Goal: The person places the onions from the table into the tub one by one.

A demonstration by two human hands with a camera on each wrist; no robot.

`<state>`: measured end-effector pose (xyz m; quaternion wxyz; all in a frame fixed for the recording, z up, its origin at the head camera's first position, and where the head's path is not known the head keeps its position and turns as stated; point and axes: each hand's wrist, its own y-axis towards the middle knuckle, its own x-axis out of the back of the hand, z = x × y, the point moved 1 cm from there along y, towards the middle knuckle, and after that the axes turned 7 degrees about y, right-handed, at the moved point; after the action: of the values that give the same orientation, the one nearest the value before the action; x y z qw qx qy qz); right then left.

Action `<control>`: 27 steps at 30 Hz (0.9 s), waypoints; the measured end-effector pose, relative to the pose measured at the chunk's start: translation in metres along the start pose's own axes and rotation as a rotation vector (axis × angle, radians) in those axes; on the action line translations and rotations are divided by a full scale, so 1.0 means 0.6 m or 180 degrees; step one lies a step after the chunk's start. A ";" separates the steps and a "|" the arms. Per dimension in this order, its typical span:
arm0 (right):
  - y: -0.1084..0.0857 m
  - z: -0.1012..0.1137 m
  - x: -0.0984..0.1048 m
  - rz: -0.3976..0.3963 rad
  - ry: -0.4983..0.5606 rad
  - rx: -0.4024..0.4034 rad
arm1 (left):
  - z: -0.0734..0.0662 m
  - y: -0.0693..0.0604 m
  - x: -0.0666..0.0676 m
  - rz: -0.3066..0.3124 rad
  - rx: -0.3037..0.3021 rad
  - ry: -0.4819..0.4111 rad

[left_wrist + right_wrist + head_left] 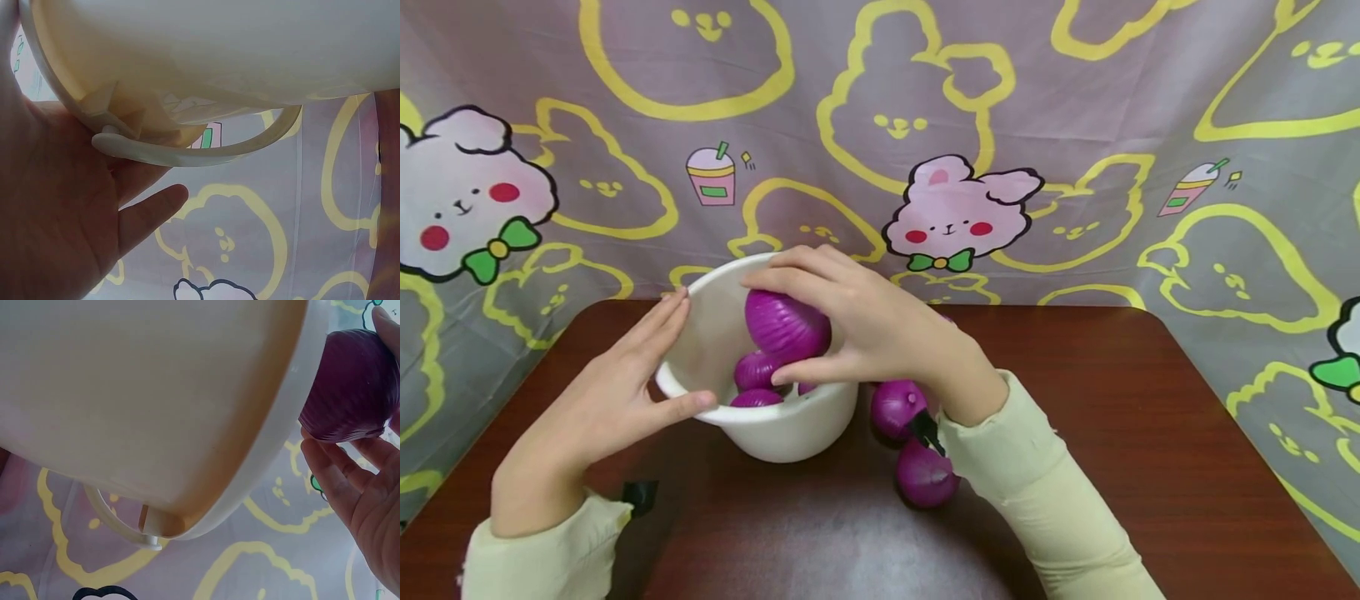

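A white bucket point(790, 433) stands on the table, its handle point(206, 156) hanging at the far side in the left wrist view. My left hand point(617, 392) rests against the bucket's left side, fingers fairly straight, with the thumb at the near rim. Over the mouth, my right hand point(865, 325) grips a red onion point(786, 325) between thumb and fingers. This onion point(353, 384) also shows beside the rim in the right wrist view. Beneath it, inside the bucket, lie other red onions point(757, 371), partly hidden by the held one and the rim.
Right of the bucket, two red onions point(927, 473) sit on the dark wooden table point(1120, 467), close to my right sleeve. A sliver of purple shows behind the right wrist. A patterned cloth point(1075, 100) hangs behind the table.
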<state>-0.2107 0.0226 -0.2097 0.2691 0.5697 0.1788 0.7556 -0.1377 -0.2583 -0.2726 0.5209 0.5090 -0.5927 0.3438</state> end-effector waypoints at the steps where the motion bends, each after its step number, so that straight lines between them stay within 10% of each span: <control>1: 0.002 0.000 0.000 0.0009 -0.0006 0.0001 | 0.000 0.000 0.000 0.0008 0.0004 -0.0004; 27: 0.038 -0.020 -0.018 0.0329 0.0192 -0.0424 | 0.000 0.000 0.001 -0.0011 -0.0017 0.0013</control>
<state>-0.2248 -0.0015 -0.2081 0.2615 0.5361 0.1066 0.7955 -0.1374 -0.2586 -0.2717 0.5241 0.5079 -0.5917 0.3424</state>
